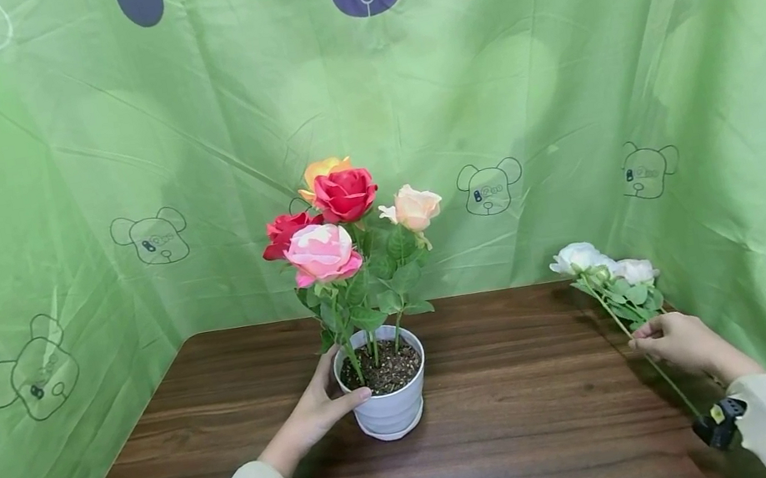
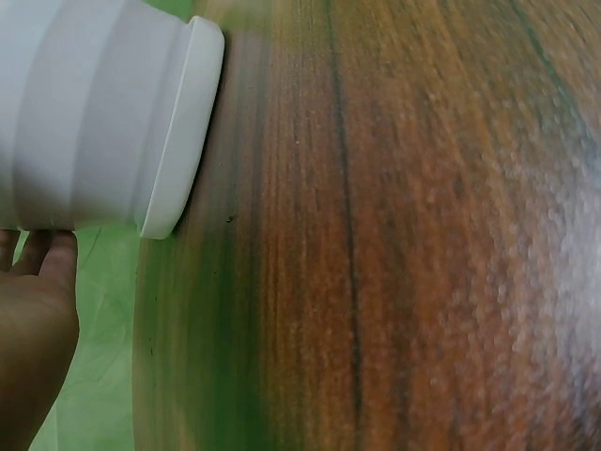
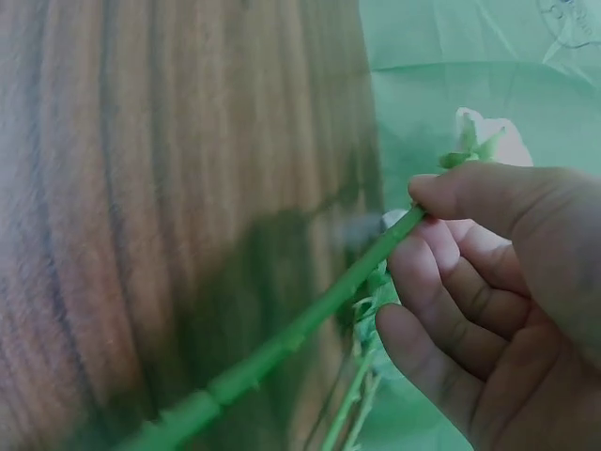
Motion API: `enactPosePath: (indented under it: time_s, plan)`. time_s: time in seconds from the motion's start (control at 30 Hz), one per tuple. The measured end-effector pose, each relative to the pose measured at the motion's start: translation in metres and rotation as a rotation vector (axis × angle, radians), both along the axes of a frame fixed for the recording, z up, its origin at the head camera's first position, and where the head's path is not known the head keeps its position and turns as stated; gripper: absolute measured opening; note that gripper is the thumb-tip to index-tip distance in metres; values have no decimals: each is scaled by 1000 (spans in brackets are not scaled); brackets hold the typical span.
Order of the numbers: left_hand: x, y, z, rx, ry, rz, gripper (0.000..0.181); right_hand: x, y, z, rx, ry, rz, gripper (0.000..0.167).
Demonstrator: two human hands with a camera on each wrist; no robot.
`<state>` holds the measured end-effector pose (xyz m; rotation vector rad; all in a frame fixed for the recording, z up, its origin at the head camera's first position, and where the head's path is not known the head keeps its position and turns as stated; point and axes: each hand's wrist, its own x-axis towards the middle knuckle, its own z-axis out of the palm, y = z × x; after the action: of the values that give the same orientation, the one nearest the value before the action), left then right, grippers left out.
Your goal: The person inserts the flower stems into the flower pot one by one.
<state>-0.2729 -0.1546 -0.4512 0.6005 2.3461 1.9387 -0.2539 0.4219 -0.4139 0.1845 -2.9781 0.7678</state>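
Observation:
A white ribbed flowerpot (image 1: 391, 413) filled with dark soil stands upright on the table, planted with red, pink, orange and peach artificial-looking roses (image 1: 345, 196). My left hand (image 1: 320, 406) holds the pot's left side, thumb along the front near the rim and fingers round the back. The left wrist view shows fingertips (image 2: 58, 246) against the pot's wall. Over at the table's right, my right hand (image 1: 682, 344) pinches the green stem (image 3: 310, 321) of a white rose (image 1: 580, 258) between thumb and index finger, the other fingers loosely bent. The stem slants down toward the wrist.
A second white rose (image 1: 635, 270) with leaves lies beside the pinched one, and more green stems (image 3: 352, 399) show below the right hand. The brown wooden table (image 1: 532, 400) ends close to a green printed curtain (image 1: 295, 76) at back and sides.

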Motion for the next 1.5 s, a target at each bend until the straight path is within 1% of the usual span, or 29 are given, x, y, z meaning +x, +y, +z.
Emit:
enactPosePath:
  time_s: [0.2, 0.37, 0.5, 0.63, 0.77, 1.0, 1.1, 1.27, 1.5]
  plan:
    - [1, 0, -1, 0, 7, -2, 93, -2, -11, 15, 47, 101, 26, 23]
    - [1, -1, -1, 5, 19, -14, 93, -3, -22, 26, 42, 148, 26, 26]
    - [1, -1, -1, 21, 3, -18, 92, -3, -30, 33, 41, 176, 34, 23]
    - [0, -1, 0, 26, 3, -23, 92, -3, -39, 39, 34, 238, 49, 21]
    - [1, -2, 0, 22, 20, -34, 92, -4, -51, 47, 8, 308, 58, 22]
    - [0, -1, 0, 24, -4, -26, 93, -5, -71, 55, -50, 385, 93, 18]
    - [1, -1, 1, 18, 1, -28, 92, -6, -78, 57, -68, 418, 115, 16]
    - [2, -1, 1, 25, 9, -33, 92, -6, -92, 61, -88, 459, 142, 13]
    - [2, -1, 1, 31, 3, -37, 93, -6, -114, 68, -173, 497, 198, 12]
